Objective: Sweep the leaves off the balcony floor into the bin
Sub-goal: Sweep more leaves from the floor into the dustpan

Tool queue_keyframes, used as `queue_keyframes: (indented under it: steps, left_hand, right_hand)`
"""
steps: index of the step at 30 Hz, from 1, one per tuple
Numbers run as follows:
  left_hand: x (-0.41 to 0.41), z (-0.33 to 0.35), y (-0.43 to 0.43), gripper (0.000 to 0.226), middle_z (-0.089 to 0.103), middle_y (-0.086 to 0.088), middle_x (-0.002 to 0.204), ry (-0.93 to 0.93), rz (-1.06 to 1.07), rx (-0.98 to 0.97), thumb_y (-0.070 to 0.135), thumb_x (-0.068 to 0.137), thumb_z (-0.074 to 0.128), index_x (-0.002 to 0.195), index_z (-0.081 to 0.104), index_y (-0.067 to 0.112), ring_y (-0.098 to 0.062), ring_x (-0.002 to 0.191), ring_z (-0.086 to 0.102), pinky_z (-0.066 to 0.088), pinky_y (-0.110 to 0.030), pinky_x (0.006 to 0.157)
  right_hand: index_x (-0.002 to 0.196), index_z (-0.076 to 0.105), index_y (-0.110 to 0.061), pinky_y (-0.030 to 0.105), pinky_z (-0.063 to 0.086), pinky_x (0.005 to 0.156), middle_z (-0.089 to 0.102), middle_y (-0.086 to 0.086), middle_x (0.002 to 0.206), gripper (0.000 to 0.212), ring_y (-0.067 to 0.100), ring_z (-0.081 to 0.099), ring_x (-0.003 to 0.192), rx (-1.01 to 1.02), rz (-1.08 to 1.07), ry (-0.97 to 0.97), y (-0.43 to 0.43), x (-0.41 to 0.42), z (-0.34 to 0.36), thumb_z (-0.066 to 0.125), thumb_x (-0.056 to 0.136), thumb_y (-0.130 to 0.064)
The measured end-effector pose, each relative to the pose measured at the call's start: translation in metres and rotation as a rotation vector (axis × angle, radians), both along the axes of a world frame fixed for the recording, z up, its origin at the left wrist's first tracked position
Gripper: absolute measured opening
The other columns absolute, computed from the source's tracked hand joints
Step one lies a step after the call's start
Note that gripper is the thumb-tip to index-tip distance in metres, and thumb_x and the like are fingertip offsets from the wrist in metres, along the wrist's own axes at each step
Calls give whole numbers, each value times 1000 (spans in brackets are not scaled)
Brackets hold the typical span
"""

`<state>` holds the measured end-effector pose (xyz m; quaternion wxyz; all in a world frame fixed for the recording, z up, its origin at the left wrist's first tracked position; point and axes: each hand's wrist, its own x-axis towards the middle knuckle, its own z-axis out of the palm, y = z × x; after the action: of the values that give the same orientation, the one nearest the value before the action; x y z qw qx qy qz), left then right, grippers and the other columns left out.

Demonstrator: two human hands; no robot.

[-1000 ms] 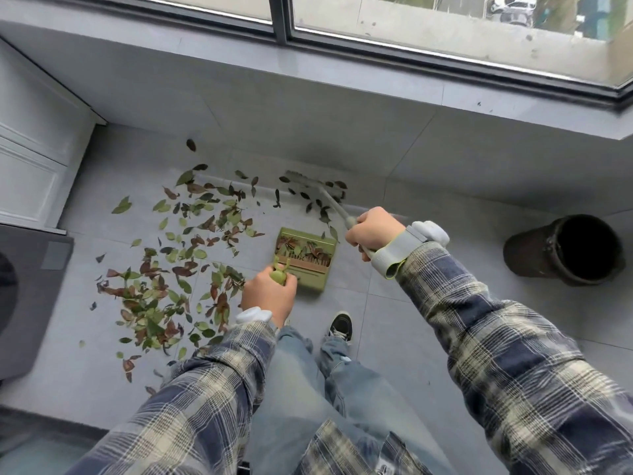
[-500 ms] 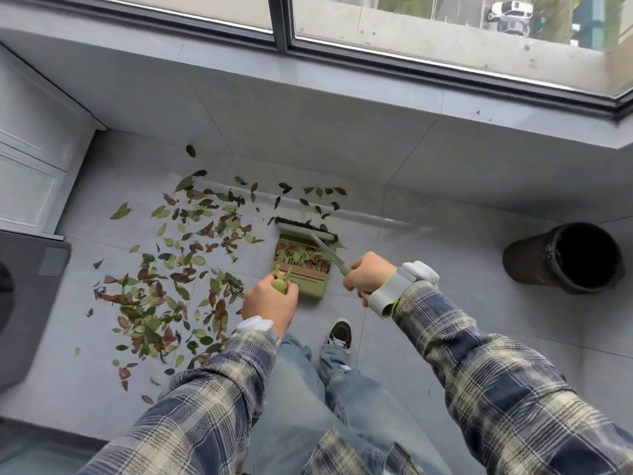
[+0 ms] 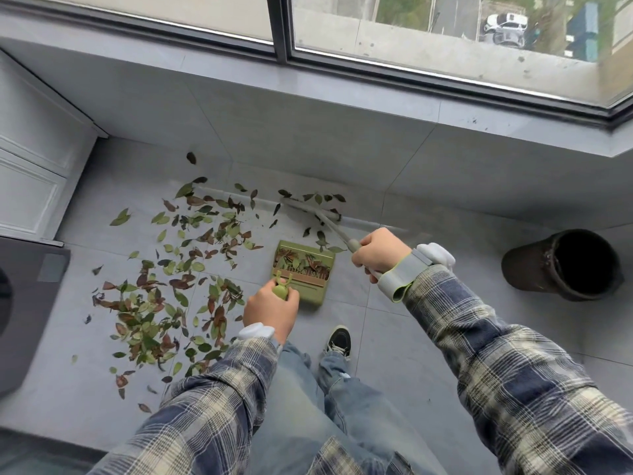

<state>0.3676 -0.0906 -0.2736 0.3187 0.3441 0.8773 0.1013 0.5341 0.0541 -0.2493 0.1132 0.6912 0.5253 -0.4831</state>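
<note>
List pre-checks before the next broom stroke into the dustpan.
1. Grip, left hand on dustpan handle: ok.
2. Grip, right hand on broom handle: ok.
3. Dustpan mouth faces the broom's head: ok.
4. Head set behind the wall-side leaves: cannot tell, blurred.
5. Mouth of bin open: ok.
6. Floor cleared: not ok, big leaf pile lies left of dustpan.

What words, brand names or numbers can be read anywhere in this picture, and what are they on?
No text can be read.
Green dustpan, broom, dark bin: no lettering shows.
White wrist bands: plain.
Cars beyond the window: too small and blurred to read any plate.
</note>
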Motion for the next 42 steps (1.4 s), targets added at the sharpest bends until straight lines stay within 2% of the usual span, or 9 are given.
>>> queue_keyframes:
  steps: [5,9,12,22,27,31,34,38,42]
  left_hand:
    - [0,0,1,24,46,6,54,-1,-8,-6,31,89,59,69,54,18,-17,54,45,36,-25,57]
    - [-1,0,0,23,45,6,55,0,-14,0,31,89,59,70,56,17,-18,55,45,35,-25,57]
    - [0,0,2,24,48,4,55,2,-18,-15,31,89,59,71,57,16,-20,57,47,36,-25,57]
    - [1,4,0,25,53,1,58,-19,-6,-38,32,89,59,69,56,16,-16,54,49,36,-24,51]
    - [0,6,-4,28,53,1,58,-23,-5,-29,30,89,59,65,51,18,-16,53,49,35,-23,51]
    - [0,8,-5,26,52,2,58,-22,-10,-32,31,89,59,67,52,18,-14,53,48,34,-23,50]
    - [-1,6,-6,27,52,2,58,-14,-8,-31,31,89,58,66,50,19,-15,54,49,36,-24,53]
    - [-2,4,-6,26,54,2,60,-24,-4,-26,32,88,59,67,52,19,-22,60,54,42,-26,57]
    - [-2,3,-5,26,54,2,59,-25,-21,-9,32,88,59,67,52,18,-25,62,56,44,-27,59]
  right_hand:
    - [95,71,-3,39,57,69,61,7,67,22,28,59,61,-21,-13,-6,-14,-4,-17,62,79,-16]
    - [95,72,-4,31,52,61,60,6,62,27,26,58,57,-105,59,-65,-24,1,-15,66,71,-14]
    - [96,73,-2,31,50,62,61,7,62,28,26,56,57,-144,102,-97,-19,10,-2,67,70,-13]
    - [88,75,-4,25,44,53,56,3,52,18,19,50,45,-34,41,-15,-24,23,25,63,77,-11]
    - [92,75,-5,32,50,58,57,4,57,20,21,52,48,-21,-12,20,-35,17,5,62,78,-10]
    - [96,74,-5,34,57,67,60,5,64,23,27,59,62,-59,49,-54,-50,9,-8,64,77,-13]
    - [90,72,-2,32,54,65,61,7,66,23,26,59,62,-131,122,-123,-47,13,0,66,71,-13]
    - [75,68,-10,31,50,65,63,6,64,9,26,59,61,-155,156,-141,-21,24,26,68,68,-16]
    - [84,70,-2,33,50,65,64,8,62,17,26,59,59,-87,89,-99,-8,28,40,67,71,-13]
